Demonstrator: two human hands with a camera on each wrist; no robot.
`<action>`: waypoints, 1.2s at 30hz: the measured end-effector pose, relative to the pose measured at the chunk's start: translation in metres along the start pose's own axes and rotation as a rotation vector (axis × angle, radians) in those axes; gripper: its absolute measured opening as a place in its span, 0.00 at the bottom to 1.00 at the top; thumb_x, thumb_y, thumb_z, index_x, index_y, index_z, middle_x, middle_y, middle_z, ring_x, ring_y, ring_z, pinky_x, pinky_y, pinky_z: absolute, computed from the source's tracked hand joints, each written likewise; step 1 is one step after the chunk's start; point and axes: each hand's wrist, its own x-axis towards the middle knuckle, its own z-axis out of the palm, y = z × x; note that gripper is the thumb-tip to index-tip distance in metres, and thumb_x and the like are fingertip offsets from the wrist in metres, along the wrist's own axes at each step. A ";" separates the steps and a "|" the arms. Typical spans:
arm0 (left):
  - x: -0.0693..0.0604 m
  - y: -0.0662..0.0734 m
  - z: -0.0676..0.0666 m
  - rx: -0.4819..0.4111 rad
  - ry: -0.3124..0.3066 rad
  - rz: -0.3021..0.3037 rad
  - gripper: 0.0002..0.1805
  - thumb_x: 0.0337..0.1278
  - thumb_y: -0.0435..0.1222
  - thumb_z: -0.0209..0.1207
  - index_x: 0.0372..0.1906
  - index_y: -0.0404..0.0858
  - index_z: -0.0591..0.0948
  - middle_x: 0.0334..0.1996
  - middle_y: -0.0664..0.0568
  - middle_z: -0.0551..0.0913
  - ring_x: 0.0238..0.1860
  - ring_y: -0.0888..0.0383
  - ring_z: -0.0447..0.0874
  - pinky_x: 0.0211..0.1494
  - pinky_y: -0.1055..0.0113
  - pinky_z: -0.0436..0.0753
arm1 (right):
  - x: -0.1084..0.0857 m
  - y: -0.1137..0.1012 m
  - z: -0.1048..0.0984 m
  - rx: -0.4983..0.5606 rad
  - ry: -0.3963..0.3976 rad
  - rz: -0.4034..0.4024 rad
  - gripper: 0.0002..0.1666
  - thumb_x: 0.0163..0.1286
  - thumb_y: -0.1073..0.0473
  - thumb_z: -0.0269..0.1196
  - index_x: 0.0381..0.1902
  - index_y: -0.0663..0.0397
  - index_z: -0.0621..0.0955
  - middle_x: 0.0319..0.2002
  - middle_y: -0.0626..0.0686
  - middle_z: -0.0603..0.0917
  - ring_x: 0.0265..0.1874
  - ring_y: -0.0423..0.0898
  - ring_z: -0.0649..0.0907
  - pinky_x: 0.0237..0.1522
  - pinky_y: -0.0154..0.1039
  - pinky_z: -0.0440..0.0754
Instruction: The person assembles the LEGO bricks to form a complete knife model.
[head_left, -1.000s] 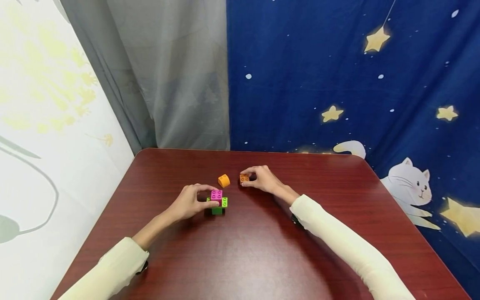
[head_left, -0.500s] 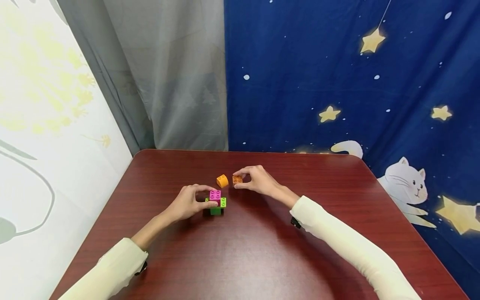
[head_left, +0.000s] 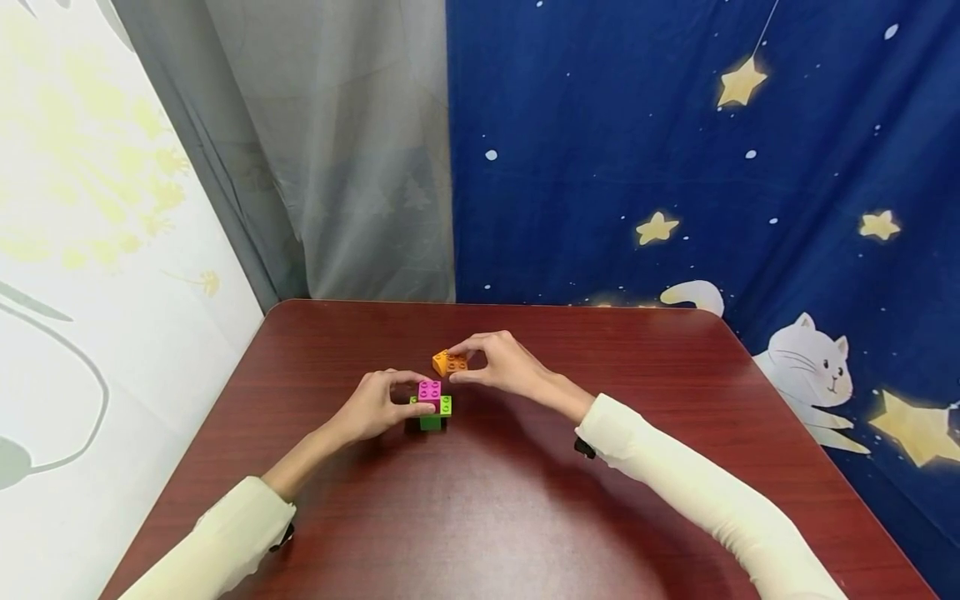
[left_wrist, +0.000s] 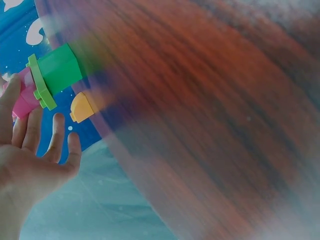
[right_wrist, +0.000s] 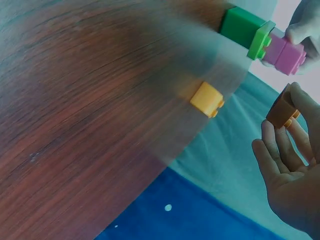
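Note:
On the table stands a toy brick stack: a green block (head_left: 431,423) at the bottom, a wider lime green piece (head_left: 446,405) over it, and pink bricks (head_left: 430,390) on top. My left hand (head_left: 378,406) grips the pink part between thumb and fingers. An orange four-studded brick (head_left: 457,364) is pinched in my right hand (head_left: 508,364), behind and to the right of the stack. In the right wrist view this brick (right_wrist: 283,107) hangs off the table. Beside it, a yellow-orange brick with a curved side (right_wrist: 206,99) lies on the tabletop, partly covered in the head view.
The dark red wooden table (head_left: 525,500) has rounded far corners. Behind it hang a grey curtain (head_left: 375,167) and a blue one with stars (head_left: 570,167). A white patterned cloth (head_left: 112,333) hangs at the left.
My right hand has carried the orange brick leftward, from right of the curved brick to in front of its right side. My left hand has stayed on the stack.

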 end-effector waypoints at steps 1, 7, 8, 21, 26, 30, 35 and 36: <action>0.000 0.000 0.000 0.001 0.001 0.001 0.21 0.53 0.45 0.78 0.51 0.44 0.89 0.43 0.55 0.90 0.48 0.50 0.87 0.51 0.50 0.84 | 0.000 -0.002 0.000 0.006 0.001 -0.007 0.24 0.63 0.48 0.78 0.55 0.50 0.89 0.45 0.45 0.90 0.40 0.35 0.84 0.43 0.33 0.81; 0.002 0.000 -0.002 0.009 0.007 0.009 0.20 0.52 0.44 0.78 0.50 0.44 0.89 0.42 0.55 0.91 0.49 0.51 0.87 0.52 0.51 0.84 | 0.003 -0.012 -0.001 0.048 0.002 -0.034 0.24 0.64 0.47 0.77 0.55 0.47 0.89 0.46 0.41 0.90 0.38 0.33 0.82 0.41 0.32 0.80; 0.002 0.000 -0.003 0.011 0.008 0.012 0.20 0.52 0.44 0.79 0.50 0.44 0.89 0.42 0.55 0.91 0.49 0.52 0.87 0.52 0.51 0.84 | 0.003 -0.013 -0.001 0.048 0.003 -0.037 0.24 0.64 0.47 0.77 0.55 0.47 0.89 0.46 0.41 0.90 0.38 0.33 0.82 0.41 0.31 0.80; 0.001 -0.003 -0.001 0.016 0.005 0.006 0.25 0.52 0.46 0.78 0.52 0.37 0.88 0.44 0.51 0.90 0.47 0.53 0.87 0.52 0.51 0.85 | 0.004 -0.024 0.009 0.071 -0.026 -0.060 0.23 0.64 0.48 0.77 0.54 0.48 0.89 0.45 0.44 0.90 0.39 0.35 0.85 0.42 0.27 0.82; 0.001 -0.004 -0.001 -0.019 -0.004 0.000 0.24 0.52 0.45 0.79 0.51 0.37 0.88 0.43 0.52 0.90 0.46 0.54 0.88 0.51 0.52 0.86 | 0.004 -0.027 0.014 0.060 -0.010 -0.081 0.22 0.63 0.49 0.78 0.54 0.48 0.89 0.46 0.44 0.89 0.40 0.35 0.86 0.44 0.27 0.81; 0.002 -0.006 0.000 -0.051 -0.021 -0.002 0.23 0.53 0.44 0.78 0.51 0.38 0.88 0.45 0.52 0.90 0.47 0.54 0.90 0.53 0.51 0.86 | 0.003 -0.030 0.017 0.062 0.003 -0.103 0.22 0.63 0.51 0.78 0.54 0.50 0.89 0.46 0.45 0.89 0.41 0.33 0.86 0.45 0.28 0.82; 0.002 -0.008 0.000 -0.051 -0.031 0.009 0.22 0.54 0.45 0.77 0.52 0.40 0.88 0.46 0.53 0.90 0.49 0.55 0.89 0.54 0.49 0.85 | 0.004 -0.032 0.020 0.045 0.007 -0.119 0.23 0.63 0.51 0.78 0.54 0.50 0.89 0.47 0.44 0.89 0.44 0.33 0.85 0.48 0.30 0.81; 0.003 -0.008 0.000 -0.046 -0.030 0.012 0.22 0.54 0.46 0.77 0.52 0.41 0.88 0.46 0.54 0.90 0.49 0.55 0.89 0.54 0.49 0.85 | 0.004 -0.032 0.020 0.039 0.007 -0.119 0.23 0.63 0.51 0.78 0.54 0.50 0.89 0.48 0.44 0.89 0.45 0.33 0.85 0.49 0.30 0.81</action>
